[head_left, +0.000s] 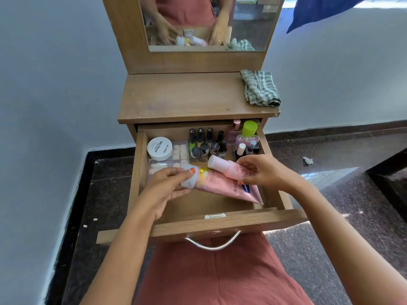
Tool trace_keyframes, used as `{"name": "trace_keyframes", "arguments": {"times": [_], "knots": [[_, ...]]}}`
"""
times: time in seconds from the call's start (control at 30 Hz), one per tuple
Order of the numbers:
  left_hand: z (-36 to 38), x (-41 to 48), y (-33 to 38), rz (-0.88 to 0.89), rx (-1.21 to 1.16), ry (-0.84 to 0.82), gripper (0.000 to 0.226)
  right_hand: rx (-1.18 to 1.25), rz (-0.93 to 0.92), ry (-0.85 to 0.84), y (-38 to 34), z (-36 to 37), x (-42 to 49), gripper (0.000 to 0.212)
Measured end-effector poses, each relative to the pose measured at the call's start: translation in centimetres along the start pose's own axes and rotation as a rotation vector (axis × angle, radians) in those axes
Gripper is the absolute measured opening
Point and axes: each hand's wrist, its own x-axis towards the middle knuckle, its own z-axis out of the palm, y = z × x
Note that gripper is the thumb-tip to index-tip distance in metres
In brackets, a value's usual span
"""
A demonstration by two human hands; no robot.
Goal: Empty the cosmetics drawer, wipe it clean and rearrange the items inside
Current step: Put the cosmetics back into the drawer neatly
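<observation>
Most of the job looks done, by my reading: the drawer [220, 223] stands pulled out in the middle of the frame and is already stocked. Nail polish bottles [207, 143] stand in rows along its back, with a white jar [159, 148] at its upper left and a green-capped bottle [249, 127] in its upper right corner. The checked cloth [259, 88] lies folded at the right end of the counter [182, 97] above, which suggests the wiping is over. What seems left is to settle the last pieces.

The left hand [167, 183] grips the cap end of a pink tube [222, 183], fingers [169, 172] curled round it; the tube's crimped end reaches the drawer's lower right. The right hand [262, 170] pinches a small pink bottle [229, 167] that lies across the tube.

Behind the counter rises a mirror [209, 18]. Pale walls [55, 73] flank it, and a dark speckled floor [330, 238] spreads below.
</observation>
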Motion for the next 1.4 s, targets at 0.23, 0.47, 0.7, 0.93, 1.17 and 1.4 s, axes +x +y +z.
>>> {"name": "trace_keyframes", "arguments": {"times": [0.23,0.47,0.7,0.93,1.17,1.4], "knots": [[0.6,0.6,-1.1,-0.007,0.103,-0.073,0.017,-0.035,-0.003,-0.005,0.8,0.9,0.5,0.041],[0.7,0.6,-1.8,-0.054,0.26,-0.199,0.023,-0.046,0.015,-0.007,1.2,1.2,1.0,0.05],[0.5,1.2,-2.5,-0.055,0.519,-0.22,0.025,-0.098,-0.014,-0.041,0.9,1.7,1.5,0.044],[1.5,2.3,-1.4,0.054,0.691,-0.145,0.04,-0.143,-0.026,-0.062,0.8,1.9,1.4,0.046],[3.8,3.8,0.3,0.094,0.709,-0.13,0.031,-0.146,-0.017,-0.056,0.6,1.9,1.2,0.044],[5.2,4.4,0.6,0.135,0.775,-0.083,0.03,-0.215,0.033,0.05,0.7,2.3,1.0,0.043]]}}
